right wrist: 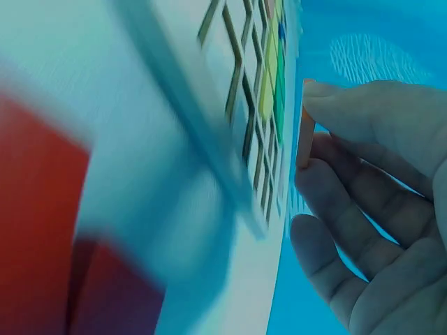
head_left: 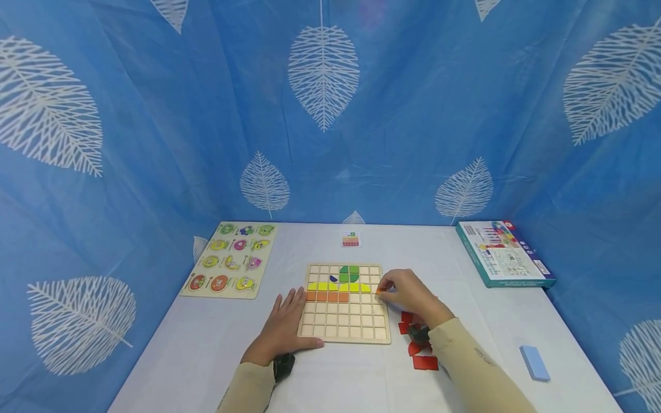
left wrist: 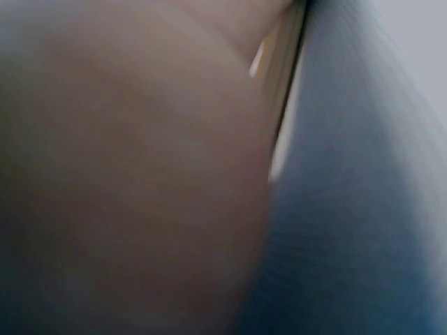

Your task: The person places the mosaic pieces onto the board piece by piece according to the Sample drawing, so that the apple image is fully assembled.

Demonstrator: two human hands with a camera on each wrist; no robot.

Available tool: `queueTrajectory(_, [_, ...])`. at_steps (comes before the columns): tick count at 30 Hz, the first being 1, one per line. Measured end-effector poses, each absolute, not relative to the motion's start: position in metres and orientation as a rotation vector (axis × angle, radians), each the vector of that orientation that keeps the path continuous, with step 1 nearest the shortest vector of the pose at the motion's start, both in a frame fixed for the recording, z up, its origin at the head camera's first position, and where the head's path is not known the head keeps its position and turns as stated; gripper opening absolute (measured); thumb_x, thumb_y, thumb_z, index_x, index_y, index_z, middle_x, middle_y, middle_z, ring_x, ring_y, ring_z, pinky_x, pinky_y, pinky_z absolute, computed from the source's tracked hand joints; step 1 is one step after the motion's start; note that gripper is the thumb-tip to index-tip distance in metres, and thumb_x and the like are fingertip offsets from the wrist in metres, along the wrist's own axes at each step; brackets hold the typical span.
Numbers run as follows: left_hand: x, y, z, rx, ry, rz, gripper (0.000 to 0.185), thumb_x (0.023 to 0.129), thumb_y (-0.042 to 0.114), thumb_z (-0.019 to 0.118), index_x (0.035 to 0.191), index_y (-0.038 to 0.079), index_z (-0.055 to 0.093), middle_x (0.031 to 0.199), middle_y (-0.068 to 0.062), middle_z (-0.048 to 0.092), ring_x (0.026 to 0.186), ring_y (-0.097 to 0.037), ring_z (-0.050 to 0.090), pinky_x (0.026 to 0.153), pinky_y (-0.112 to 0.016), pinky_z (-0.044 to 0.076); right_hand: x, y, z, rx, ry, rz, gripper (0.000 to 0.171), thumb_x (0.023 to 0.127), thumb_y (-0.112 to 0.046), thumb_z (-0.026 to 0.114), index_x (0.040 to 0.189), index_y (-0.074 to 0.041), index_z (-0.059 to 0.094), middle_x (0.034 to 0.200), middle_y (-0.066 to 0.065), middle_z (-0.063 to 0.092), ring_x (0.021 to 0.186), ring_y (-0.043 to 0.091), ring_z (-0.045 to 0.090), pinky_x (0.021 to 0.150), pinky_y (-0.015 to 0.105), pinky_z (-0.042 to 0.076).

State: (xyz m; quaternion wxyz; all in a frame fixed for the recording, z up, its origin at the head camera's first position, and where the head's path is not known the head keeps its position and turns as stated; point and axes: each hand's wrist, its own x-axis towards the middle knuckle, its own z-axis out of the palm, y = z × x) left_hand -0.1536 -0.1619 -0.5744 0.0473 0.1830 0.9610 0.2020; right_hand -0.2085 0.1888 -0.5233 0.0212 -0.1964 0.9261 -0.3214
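A wooden grid board [head_left: 343, 331] lies on the table, with yellow, green, dark blue and orange tiles in its upper part. The orange tiles [head_left: 327, 296] form part of a row from the left edge. My right hand [head_left: 410, 295] pinches a small orange tile [right wrist: 306, 132] between thumb and fingers at the board's right edge. Spread fingers of my left hand [head_left: 284, 327] rest along the board's left edge, its thumb near the lower left corner. The left wrist view shows mostly blurred skin. Red pieces [head_left: 426, 362] lie right of the board, partly under my right forearm.
Behind the board lies a small picture card [head_left: 352, 239]. A fruit puzzle board [head_left: 253, 293] is at the back left, and a teal-edged game box [head_left: 508, 252] at the back right. A blue block [head_left: 535, 363] sits near the right edge. Blue leaf-patterned cloth [head_left: 392, 172] surrounds the table.
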Motion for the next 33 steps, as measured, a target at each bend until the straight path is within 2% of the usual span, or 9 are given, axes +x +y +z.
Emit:
queueTrajectory(5, [-0.154,-0.162,-0.574,0.554,2.931,0.625,0.136,0.070,0.085,0.075,0.166,0.002,0.026,0.172,-0.014,0.024,0.158,-0.034,0.015,0.125,-0.056,0.003,-0.212,0.166,-0.522,-0.728,2.791,-1.022,0.013,0.089,-0.008,0.087,0.091,-0.017,0.077,0.088,-0.011,0.067,0.085,0.011,0.064,0.079,0.037,0.057])
queueTrajectory(13, [-0.154,-0.161,-0.573,0.561,2.932,0.609,0.136,0.070,0.086,0.074,0.166,0.001,0.027,0.171,-0.015,0.025,0.158,-0.035,0.016,0.125,-0.057,0.005,-0.216,0.135,-0.531,-0.919,2.755,-0.941,0.013,0.090,-0.005,0.085,0.096,-0.013,0.078,0.093,-0.008,0.069,0.089,0.011,0.067,0.081,0.032,0.059])
queueTrajectory(23, [-0.152,-0.163,-0.573,0.606,2.928,0.632,0.133,0.074,0.082,0.076,0.165,-0.001,0.026,0.171,-0.017,0.024,0.158,-0.036,0.015,0.125,-0.059,0.005,-0.214,0.128,-0.534,-0.922,2.777,-0.912,0.016,0.088,-0.002,0.085,0.098,-0.012,0.078,0.093,-0.007,0.069,0.086,0.010,0.065,0.077,0.030,0.057])
queueTrajectory(29, [-0.153,-0.163,-0.574,0.601,2.931,0.617,0.134,0.073,0.083,0.075,0.166,0.000,0.025,0.172,-0.016,0.023,0.158,-0.036,0.014,0.125,-0.058,0.005,-0.214,0.127,-0.534,-0.903,2.779,-0.940,0.017,0.087,0.001,0.086,0.097,-0.011,0.078,0.093,-0.007,0.069,0.087,0.011,0.065,0.078,0.031,0.058])
queueTrajectory(33, [-0.153,-0.163,-0.574,0.601,2.933,0.621,0.134,0.073,0.083,0.075,0.166,0.000,0.025,0.171,-0.016,0.023,0.158,-0.036,0.014,0.125,-0.058,0.005,-0.213,0.133,-0.534,-0.856,2.785,-0.967,0.015,0.089,-0.003,0.085,0.099,-0.012,0.079,0.097,-0.007,0.069,0.093,0.013,0.067,0.083,0.033,0.058])
